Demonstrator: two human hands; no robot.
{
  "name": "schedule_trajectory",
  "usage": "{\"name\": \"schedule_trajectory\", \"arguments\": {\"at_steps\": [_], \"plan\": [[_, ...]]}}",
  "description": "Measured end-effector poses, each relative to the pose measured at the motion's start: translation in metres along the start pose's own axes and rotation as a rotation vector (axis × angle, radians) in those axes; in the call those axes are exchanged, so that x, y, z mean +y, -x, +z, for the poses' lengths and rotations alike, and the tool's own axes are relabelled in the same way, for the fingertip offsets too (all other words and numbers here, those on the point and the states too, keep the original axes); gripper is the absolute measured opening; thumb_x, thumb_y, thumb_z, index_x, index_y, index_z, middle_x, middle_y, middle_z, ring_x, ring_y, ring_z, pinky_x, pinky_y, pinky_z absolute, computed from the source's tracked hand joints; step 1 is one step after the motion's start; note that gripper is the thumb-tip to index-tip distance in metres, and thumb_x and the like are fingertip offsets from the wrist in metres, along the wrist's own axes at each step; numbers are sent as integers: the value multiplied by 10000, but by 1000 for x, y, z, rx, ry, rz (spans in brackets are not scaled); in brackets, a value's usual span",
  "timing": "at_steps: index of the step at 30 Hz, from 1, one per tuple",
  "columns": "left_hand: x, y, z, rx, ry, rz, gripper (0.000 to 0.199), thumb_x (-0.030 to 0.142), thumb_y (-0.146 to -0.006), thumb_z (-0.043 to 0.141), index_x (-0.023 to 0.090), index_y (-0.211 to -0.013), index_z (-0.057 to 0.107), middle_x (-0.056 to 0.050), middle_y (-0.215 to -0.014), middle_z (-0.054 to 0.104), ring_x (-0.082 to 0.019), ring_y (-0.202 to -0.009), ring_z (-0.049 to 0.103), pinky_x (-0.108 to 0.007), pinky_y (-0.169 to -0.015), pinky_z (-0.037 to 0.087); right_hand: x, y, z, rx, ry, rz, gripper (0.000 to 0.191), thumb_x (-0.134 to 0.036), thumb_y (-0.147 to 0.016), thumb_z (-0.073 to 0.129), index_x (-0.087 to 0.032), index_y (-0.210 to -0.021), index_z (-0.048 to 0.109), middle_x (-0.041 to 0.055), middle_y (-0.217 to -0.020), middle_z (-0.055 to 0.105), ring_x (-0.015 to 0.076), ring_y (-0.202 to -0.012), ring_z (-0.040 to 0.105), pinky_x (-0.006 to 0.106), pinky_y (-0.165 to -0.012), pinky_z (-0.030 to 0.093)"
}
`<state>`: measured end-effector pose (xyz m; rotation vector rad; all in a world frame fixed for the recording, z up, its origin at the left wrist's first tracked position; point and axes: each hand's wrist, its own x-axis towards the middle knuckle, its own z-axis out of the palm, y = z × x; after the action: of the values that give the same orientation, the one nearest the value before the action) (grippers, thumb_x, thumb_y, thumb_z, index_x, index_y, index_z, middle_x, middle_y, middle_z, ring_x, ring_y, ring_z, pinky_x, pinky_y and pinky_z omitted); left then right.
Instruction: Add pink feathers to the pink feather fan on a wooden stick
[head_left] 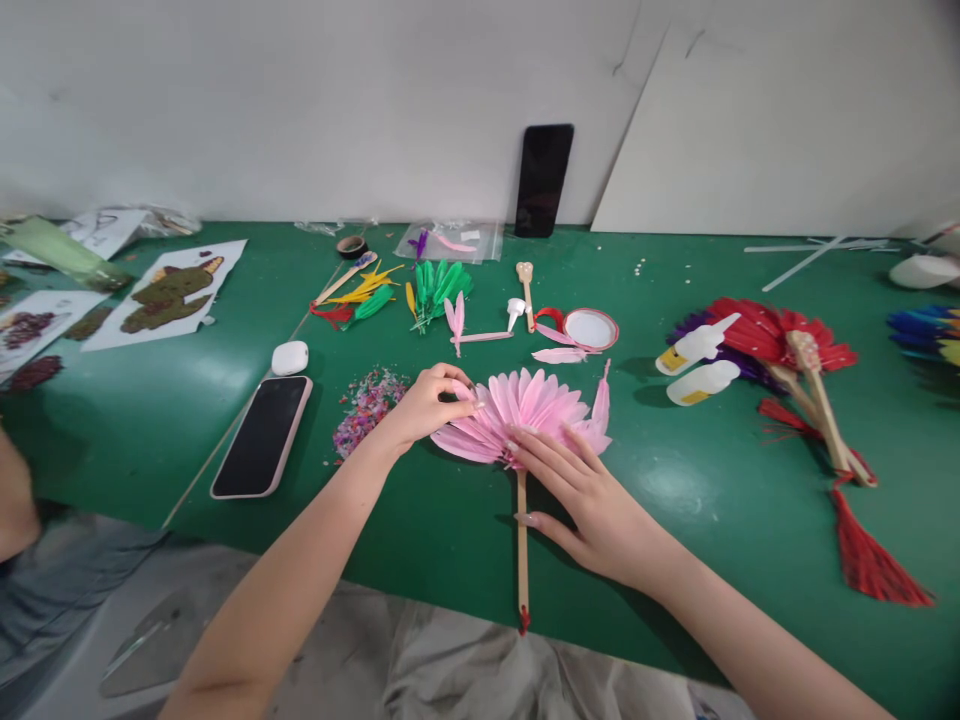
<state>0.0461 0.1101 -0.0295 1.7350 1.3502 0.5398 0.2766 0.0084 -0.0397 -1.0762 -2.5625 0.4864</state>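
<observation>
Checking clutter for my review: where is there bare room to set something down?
Bare green tabletop lies between the right hand and the red feather fan, nearer than the white plastic bottles; another patch separates the pink-cased black phone from the white paper with brown artwork. It is crowded beyond the pink feather fan, among loose pink feathers and green feathers.

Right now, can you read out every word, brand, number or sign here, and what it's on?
None can be read.
White bottle with pointed nozzle: yellow label, too small and blurred.
Other white bottle: yellow label, likewise unreadable.
Clear bag: no legible text.
</observation>
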Motion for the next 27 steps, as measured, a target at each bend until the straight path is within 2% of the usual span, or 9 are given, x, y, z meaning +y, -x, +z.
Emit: {"name": "schedule_trajectory", "arguments": {"at_steps": [10, 16, 21, 27], "plan": [[6, 6, 5, 57, 149, -69, 159, 339, -675, 676, 182, -646, 676, -51, -1021, 567, -214, -976, 554, -383, -901, 424, 0, 0, 0, -14, 8, 5, 575, -384, -929, 419, -188, -1441, 244, 77, -1489, 293, 219, -1384, 227, 522, -1121, 203], [3, 8, 2, 42, -2, -23, 162, 353, -722, 641, 200, -689, 684, -60, -1091, 575, -250, -1100, 500, -429, -969, 369, -1, 0, -1, -16, 10, 9, 570, -385, -929, 417, -177, -1435, 257, 76, -1488, 295, 214, -1385, 226, 520, -1121, 206], [0, 6, 1, -6, -4, -3, 166, 356, -707, 662, 195, -676, 691, -57, -1104, 583, -231, -1051, 539, -394, -953, 396, 0, 0, -1, 6, -11, 5, 586, -368, -923, 435, -196, -1446, 235, 80, -1480, 316, 226, -1376, 249, 530, -1111, 222], [3, 7, 8, 57, -28, 1, 183, 358, -682, 683, 185, -629, 660, -65, -1044, 582, -252, -1064, 520, -419, -963, 385, 0, 1, -1, -5, 1, 7, 568, -378, -933, 413, -190, -1442, 245, 73, -1487, 298, 222, -1382, 235, 525, -1120, 206]]}}
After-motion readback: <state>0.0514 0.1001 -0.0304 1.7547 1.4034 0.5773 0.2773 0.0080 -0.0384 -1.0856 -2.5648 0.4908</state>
